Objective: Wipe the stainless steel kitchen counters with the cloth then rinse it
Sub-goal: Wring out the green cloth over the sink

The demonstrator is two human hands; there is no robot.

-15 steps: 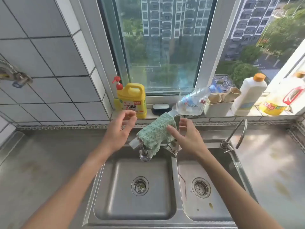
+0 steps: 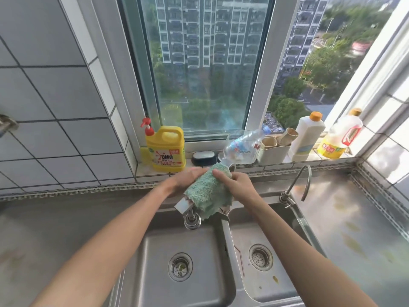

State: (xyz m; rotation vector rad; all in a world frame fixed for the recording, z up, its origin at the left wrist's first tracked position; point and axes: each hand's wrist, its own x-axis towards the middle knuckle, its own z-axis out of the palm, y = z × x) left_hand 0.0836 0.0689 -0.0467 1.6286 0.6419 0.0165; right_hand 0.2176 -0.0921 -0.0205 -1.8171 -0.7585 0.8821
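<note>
A green fluffy cloth (image 2: 208, 193) lies draped over the main faucet (image 2: 192, 219) above the double sink (image 2: 225, 244). My left hand (image 2: 184, 181) rests flat against the cloth's left side, fingers on it. My right hand (image 2: 238, 185) pinches the cloth's upper right edge. Both hands hold the cloth on the faucet. The stainless steel counter (image 2: 354, 218) spreads to the left and right of the sink; the right side carries yellowish stains.
On the window sill stand a yellow detergent jug (image 2: 166, 149), a dark soap dish (image 2: 203, 157), a tipped clear plastic bottle (image 2: 242, 147), a beige holder (image 2: 273, 149), a white bottle (image 2: 306, 136) and an oil bottle (image 2: 340, 138). A thin gooseneck tap (image 2: 298, 185) rises right of the sink.
My left hand, which hovered open beside the cloth, has moved right and now presses on it. The view has tilted slightly; the cloth stays on the faucet.
</note>
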